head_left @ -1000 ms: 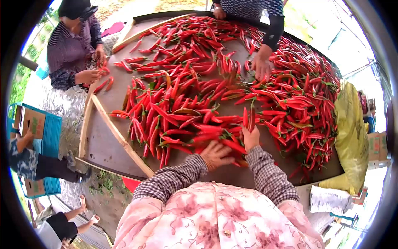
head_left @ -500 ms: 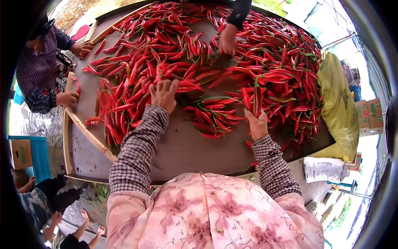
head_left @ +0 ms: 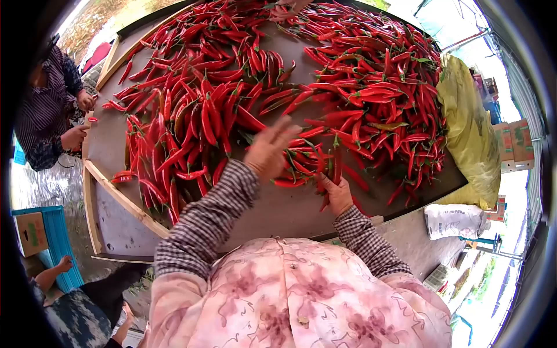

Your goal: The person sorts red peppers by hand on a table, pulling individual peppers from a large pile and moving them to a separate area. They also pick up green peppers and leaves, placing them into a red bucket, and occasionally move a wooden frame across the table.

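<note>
Red chili peppers (head_left: 203,116) with green stems lie heaped over a brown table (head_left: 261,211). My left hand (head_left: 270,149), slightly smeared by motion, is over the table's middle with its fingers stretched out, holding nothing. Just right of it lies a small bunch of chilies (head_left: 299,168), which it partly overlaps. My right hand (head_left: 337,196) is closed around chili peppers (head_left: 336,162) that point upward from between thumb and fingers. A large heap of chilies (head_left: 383,116) spreads behind and to the right of that hand.
A wooden strip (head_left: 125,197) crosses the table's left corner. One person (head_left: 49,110) stands at the left edge; another person's hand (head_left: 288,8) reaches in at the far side. A yellow sack (head_left: 470,139) hangs along the right, with a white sack (head_left: 455,221) below it.
My left hand has lifted off the left heap and moved right. My right hand has come left and nearer with chilies. The other person's hand across the table has drawn back.
</note>
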The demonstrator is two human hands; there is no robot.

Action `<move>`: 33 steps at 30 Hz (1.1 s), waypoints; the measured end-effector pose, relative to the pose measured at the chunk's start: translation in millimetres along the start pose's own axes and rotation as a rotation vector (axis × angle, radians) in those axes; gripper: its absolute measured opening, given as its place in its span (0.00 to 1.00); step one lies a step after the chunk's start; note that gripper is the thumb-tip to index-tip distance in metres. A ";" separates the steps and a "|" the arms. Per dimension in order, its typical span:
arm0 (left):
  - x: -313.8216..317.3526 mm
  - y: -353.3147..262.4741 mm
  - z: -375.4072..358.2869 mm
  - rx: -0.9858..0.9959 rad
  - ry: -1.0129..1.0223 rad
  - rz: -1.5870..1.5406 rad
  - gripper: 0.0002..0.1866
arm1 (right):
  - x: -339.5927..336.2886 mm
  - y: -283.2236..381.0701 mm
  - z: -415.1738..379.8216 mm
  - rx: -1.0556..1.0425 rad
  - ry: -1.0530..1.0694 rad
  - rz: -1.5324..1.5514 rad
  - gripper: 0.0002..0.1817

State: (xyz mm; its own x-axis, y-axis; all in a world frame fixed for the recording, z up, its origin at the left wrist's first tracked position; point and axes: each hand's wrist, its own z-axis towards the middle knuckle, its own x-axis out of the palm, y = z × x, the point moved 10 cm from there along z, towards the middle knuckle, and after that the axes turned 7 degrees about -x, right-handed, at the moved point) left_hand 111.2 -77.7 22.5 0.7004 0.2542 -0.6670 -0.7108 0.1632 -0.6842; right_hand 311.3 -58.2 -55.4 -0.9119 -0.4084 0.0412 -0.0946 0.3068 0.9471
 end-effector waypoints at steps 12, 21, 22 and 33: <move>-19.5 50.3 -118.9 -0.492 -0.111 -0.192 0.09 | -33.4 1.5 -39.9 -0.026 0.041 -0.534 0.19; -25.6 95.5 -49.3 -0.647 -0.034 0.026 0.18 | 64.0 -6.9 12.0 -0.666 0.283 -1.163 0.27; -14.4 102.5 -39.0 -0.723 0.069 0.128 0.18 | 66.9 -10.3 8.9 -0.641 0.307 -1.169 0.27; -40.4 165.4 -85.3 -0.902 -0.163 0.096 0.14 | 55.7 -24.7 -40.1 -0.553 0.446 -1.180 0.21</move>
State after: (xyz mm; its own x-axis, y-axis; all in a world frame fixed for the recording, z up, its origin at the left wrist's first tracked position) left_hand -29.1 -142.3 -88.8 0.5748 0.3707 -0.7295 -0.3974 -0.6529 -0.6449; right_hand 278.9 -123.0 -63.7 -0.1880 -0.4563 -0.8697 -0.4504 -0.7469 0.4892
